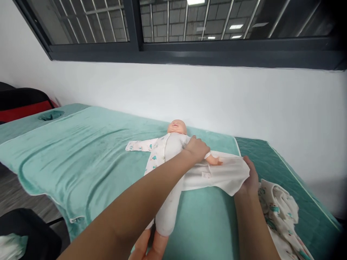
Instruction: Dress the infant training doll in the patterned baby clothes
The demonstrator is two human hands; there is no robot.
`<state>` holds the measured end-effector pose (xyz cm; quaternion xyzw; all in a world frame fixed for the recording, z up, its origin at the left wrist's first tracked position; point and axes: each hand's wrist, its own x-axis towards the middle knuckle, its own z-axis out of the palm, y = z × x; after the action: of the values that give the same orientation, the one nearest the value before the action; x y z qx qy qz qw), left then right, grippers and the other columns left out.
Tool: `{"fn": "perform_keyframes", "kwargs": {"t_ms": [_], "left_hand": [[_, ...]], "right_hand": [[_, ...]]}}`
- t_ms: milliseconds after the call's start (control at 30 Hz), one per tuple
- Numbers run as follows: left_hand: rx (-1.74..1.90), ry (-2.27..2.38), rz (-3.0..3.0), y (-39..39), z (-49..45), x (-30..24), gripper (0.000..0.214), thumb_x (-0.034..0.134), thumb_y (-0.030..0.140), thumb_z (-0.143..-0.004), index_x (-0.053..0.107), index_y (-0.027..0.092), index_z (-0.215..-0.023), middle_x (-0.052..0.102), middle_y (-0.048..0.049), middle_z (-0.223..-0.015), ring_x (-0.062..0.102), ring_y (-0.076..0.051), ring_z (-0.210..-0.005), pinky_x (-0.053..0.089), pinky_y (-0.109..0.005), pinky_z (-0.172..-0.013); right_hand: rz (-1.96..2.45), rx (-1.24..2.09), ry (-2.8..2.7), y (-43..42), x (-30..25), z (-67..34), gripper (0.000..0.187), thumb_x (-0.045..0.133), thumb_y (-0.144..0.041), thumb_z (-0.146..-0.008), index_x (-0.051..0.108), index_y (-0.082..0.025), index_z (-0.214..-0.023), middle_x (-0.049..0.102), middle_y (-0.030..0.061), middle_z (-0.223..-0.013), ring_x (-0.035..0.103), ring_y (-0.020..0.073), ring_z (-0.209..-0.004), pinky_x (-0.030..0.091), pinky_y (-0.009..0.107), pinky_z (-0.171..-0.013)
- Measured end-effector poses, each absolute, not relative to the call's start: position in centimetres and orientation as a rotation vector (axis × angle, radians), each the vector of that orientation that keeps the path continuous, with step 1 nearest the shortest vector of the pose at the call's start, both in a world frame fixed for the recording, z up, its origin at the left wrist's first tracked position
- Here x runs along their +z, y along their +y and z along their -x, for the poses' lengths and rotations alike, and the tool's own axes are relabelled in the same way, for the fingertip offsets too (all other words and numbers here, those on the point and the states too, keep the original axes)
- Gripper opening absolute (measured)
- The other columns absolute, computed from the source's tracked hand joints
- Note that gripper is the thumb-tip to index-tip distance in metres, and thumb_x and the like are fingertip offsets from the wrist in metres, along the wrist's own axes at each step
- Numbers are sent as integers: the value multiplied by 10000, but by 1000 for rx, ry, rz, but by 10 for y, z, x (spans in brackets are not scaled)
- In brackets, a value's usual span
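Observation:
A baby doll lies on its back on the green cloth, dressed in a white under-layer with its bare feet towards me. A patterned baby jacket covers the arm on the left. The jacket's other half is spread to the right with its plain white inside and label showing. My left hand is closed around the doll's arm near the elbow; its fingertips are partly hidden. The doll's small hand rests over the white fabric. My right hand grips the fabric's outer edge and holds it stretched out.
A green cloth covers the bed, which has a face hole at the far left. Patterned clothing lies bunched at the right. A black chair stands at the lower left. Behind the bed is a white wall under a barred window.

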<state>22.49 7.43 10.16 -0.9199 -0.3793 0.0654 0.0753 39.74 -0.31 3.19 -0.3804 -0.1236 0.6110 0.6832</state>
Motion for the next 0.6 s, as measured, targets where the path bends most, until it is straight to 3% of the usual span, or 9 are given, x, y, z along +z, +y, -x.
{"fn": "perform_keyframes", "kwargs": {"t_ms": [167,400,600], "left_hand": [[344,-1132,2699,69,-231,93,199,559,197,-869,737,198,-958,732,-106,-1077,582,-261,-1059,305,-437,-972],[415,-1201,2726,63,-233,99,220,581,346,-857,739,216,-940,728,-98,-1101,557,-267,-1089,293,-421,-984],[426,-1198,2759,56,-233,99,321,549,446,-854,748,209,-939,727,-110,-1092,566,-278,-1059,296,-427,-970]], "right_hand": [[822,1296,-217,-13,44,-387,219,669,-464,-741,634,-248,-754,665,-39,-612,714,227,-793,579,329,-801],[1014,1219,-773,-32,42,-369,521,405,-683,-883,708,-259,-876,744,66,-826,683,307,-1015,542,433,-897],[1003,1165,-867,-38,48,-357,558,344,-689,-906,709,-268,-935,748,64,-898,656,315,-1084,518,463,-954]]}}
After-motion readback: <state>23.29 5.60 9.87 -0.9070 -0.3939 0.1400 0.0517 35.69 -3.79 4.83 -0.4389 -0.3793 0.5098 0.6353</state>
